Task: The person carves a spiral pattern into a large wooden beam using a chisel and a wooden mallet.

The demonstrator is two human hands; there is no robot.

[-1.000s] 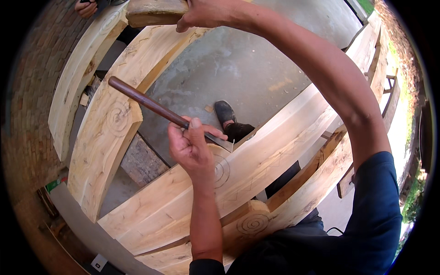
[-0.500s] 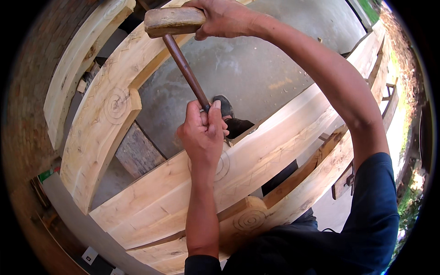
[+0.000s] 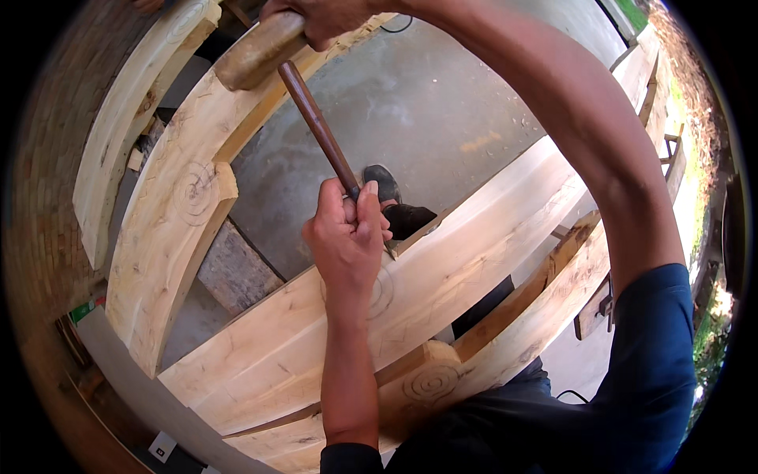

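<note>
My left hand (image 3: pixel 347 229) is closed around the lower part of a chisel with a long brown handle (image 3: pixel 322 130). Its narrow metal tip shows below my fingers, at the notched far edge of a pale timber beam (image 3: pixel 442 268) marked with pencil rings. High in the view, my right hand (image 3: pixel 335 20) grips a worn wooden mallet (image 3: pixel 257 55); the picture's upper edge cuts off part of that hand. In the picture the mallet lies up and left of the chisel handle's top end, with a gap between them.
Curved timbers stand at the left, one with pencilled rings (image 3: pixel 193 193), another (image 3: pixel 118 134) beyond it. A ringed beam (image 3: pixel 430 383) lies nearest my body. A rough plank (image 3: pixel 237 265) sits below. My shoe (image 3: pixel 383 182) rests on the concrete floor (image 3: pixel 442 95). Part of another person's hand (image 3: pixel 146 5) shows upper left.
My right hand has moved the mallet up and left, away from the top of the chisel handle, and tilted it. My left hand and the chisel have stayed almost in place.
</note>
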